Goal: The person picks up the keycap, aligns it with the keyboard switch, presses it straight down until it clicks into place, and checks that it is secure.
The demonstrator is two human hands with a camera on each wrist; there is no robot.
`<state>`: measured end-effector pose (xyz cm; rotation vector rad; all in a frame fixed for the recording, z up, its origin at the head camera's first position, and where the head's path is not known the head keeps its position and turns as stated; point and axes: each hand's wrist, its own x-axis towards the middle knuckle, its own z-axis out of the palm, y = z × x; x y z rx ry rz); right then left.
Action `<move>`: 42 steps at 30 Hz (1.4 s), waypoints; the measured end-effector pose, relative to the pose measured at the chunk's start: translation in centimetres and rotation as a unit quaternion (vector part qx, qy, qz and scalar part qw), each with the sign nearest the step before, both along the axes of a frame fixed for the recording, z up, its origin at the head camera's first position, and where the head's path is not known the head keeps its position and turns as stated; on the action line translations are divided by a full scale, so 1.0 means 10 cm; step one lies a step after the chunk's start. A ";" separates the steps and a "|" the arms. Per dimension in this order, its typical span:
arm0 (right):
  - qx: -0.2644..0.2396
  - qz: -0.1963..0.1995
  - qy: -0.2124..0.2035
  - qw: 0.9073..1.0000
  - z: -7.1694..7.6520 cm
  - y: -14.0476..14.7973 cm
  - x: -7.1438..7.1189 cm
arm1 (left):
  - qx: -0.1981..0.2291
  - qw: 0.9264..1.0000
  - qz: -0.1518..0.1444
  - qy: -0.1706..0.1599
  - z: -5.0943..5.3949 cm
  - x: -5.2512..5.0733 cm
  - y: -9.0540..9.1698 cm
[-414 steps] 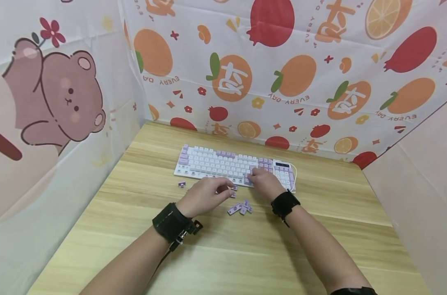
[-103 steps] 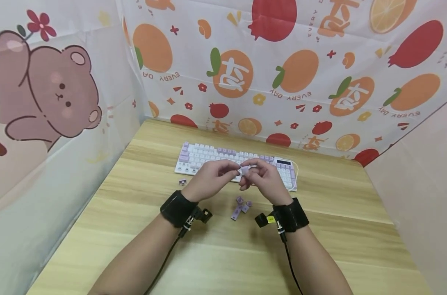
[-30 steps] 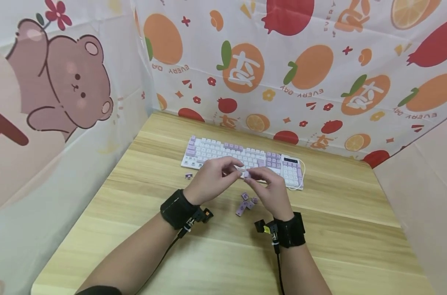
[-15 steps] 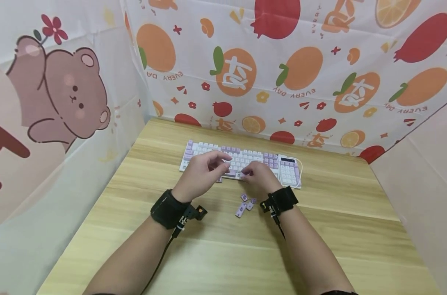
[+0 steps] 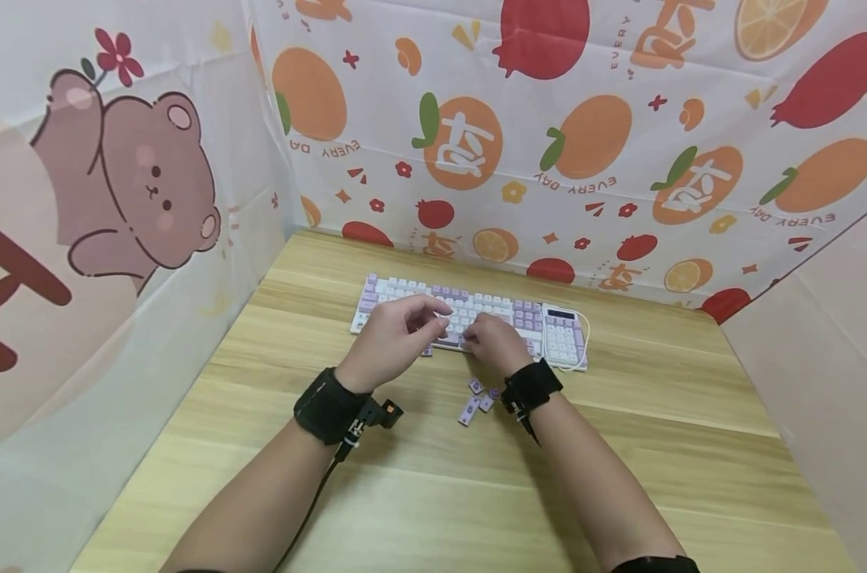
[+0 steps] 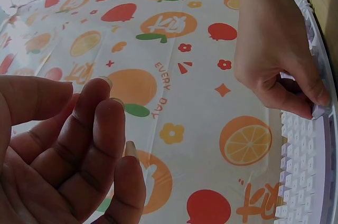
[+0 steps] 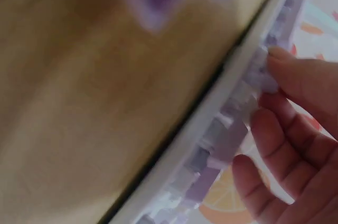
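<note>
A white and purple keyboard (image 5: 469, 306) lies near the back of the table. My right hand (image 5: 494, 342) is at its front row. In the left wrist view, that right hand (image 6: 280, 60) pinches a small pale purple keycap (image 6: 320, 110) between thumb and finger. The right wrist view shows the keycap (image 7: 264, 80) at the keyboard's front edge. My left hand (image 5: 390, 342) hovers over the keyboard's left part, fingers loosely bent, thumb and forefinger apart, nothing between them. Several loose purple keycaps, including a longer one (image 5: 469, 411), lie in front of the keyboard.
Another loose purple keycap (image 5: 426, 351) lies beside my left hand, close to the keyboard's front edge. A white cable (image 5: 584, 330) loops at the keyboard's right end. Fruit-printed cloth (image 5: 534, 159) hangs behind the wooden table (image 5: 433, 493).
My right hand has gone from beside the left, where a keycap was held up between them, down to the keyboard's front row. The left hand has drawn slightly left, away from the right.
</note>
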<state>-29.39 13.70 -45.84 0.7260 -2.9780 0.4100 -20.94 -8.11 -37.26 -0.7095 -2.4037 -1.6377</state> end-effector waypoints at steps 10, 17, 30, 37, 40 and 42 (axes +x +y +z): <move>0.024 0.005 0.033 0.999 -0.03 -0.01 0.07 | -0.016 1.000 0.002 0.006 0.00 0.01 0.02; 0.064 0.057 0.093 0.992 -0.08 0.05 0.16 | -0.015 1.000 -0.002 0.011 -0.01 0.01 0.02; 0.109 0.052 0.044 0.992 -0.02 0.13 0.22 | -0.028 1.000 0.001 0.014 -0.01 0.02 0.00; 0.069 0.053 0.033 0.996 -0.07 0.14 0.23 | -0.020 1.000 0.008 0.015 0.00 0.03 -0.03; 0.032 0.039 0.030 0.998 -0.08 0.16 0.26 | -0.019 1.000 0.007 0.022 0.01 0.02 -0.04; 0.006 0.031 0.029 0.999 -0.08 0.17 0.29 | -0.021 0.999 0.007 0.023 0.01 0.01 -0.05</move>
